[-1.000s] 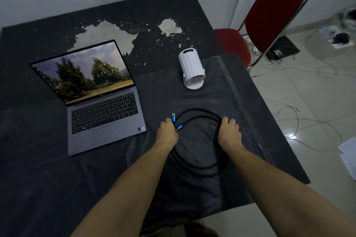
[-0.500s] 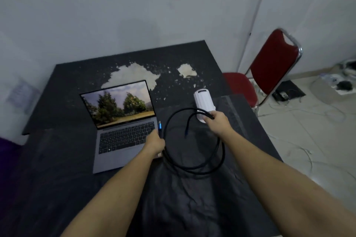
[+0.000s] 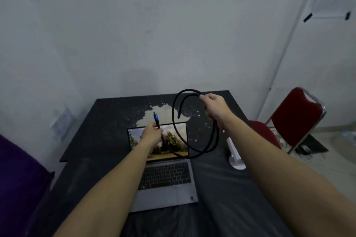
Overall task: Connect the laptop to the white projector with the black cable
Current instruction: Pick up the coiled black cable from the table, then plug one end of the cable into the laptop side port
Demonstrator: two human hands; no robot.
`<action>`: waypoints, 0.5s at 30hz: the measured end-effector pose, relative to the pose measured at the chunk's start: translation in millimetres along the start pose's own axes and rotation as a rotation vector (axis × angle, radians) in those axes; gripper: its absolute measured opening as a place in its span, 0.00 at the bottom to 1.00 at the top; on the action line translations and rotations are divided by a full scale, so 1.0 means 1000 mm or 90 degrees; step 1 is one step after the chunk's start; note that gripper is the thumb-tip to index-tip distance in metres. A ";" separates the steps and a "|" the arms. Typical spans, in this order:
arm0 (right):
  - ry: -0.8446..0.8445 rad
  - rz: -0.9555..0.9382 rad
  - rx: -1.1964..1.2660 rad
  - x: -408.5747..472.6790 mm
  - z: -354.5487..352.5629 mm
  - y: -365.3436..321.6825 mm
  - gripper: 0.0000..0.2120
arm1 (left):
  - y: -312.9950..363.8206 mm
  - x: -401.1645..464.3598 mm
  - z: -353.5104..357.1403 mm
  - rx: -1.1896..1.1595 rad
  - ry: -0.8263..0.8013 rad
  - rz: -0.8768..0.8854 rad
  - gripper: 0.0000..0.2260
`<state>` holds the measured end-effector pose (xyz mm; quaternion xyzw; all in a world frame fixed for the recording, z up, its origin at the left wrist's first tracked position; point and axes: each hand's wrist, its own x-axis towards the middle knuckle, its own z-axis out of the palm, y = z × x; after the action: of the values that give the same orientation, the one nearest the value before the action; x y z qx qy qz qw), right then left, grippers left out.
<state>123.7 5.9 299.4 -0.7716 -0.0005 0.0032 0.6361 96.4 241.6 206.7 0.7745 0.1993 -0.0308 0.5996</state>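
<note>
Both hands hold the black cable (image 3: 193,155) up in the air above the desk (image 3: 107,121). The cable looks round and matte, with a faintly braided surface, and it hangs in about 2 loose loops between the hands, drooping in front of the laptop (image 3: 165,169) screen.

The left hand (image 3: 152,134) is closed around the cable just below 1 plug, pinching it between thumb and fingers so that the blue metallic plug (image 3: 156,118) points upward. The right hand (image 3: 215,108) is curled shut on the top of the loops, higher and further right. The second cable end (image 3: 178,115) dangles free inside the loop, touching nothing.

The laptop is open on the desk, a flat grey slab with a dark keyboard and a smooth trackpad; its screen shows trees and a pale field. The white projector (image 3: 234,156) stands upright on a round base to the right of the laptop, mostly hidden behind the right forearm, so only a smooth white strip and part of the base show.

The desk is black and worn, with a large pale patch (image 3: 154,114) where the coating has flaked off behind the laptop. A wrinkled dark sheet (image 3: 212,188) covers its near part. A red padded chair (image 3: 296,119) with a chrome tube frame stands at the right, against a plain whitish wall (image 3: 134,34).
</note>
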 end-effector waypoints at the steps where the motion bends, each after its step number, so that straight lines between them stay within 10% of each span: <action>1: -0.009 -0.019 -0.009 0.003 0.011 -0.012 0.13 | 0.008 0.006 -0.013 -0.036 0.007 0.006 0.08; 15: 0.026 -0.197 -0.210 0.085 0.156 -0.080 0.06 | 0.033 0.101 -0.195 -0.558 -0.226 -0.003 0.20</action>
<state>208.1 175.1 348.0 -0.8559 -0.1064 -0.1103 0.4939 163.2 445.6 262.7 0.4306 0.0896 -0.0770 0.8948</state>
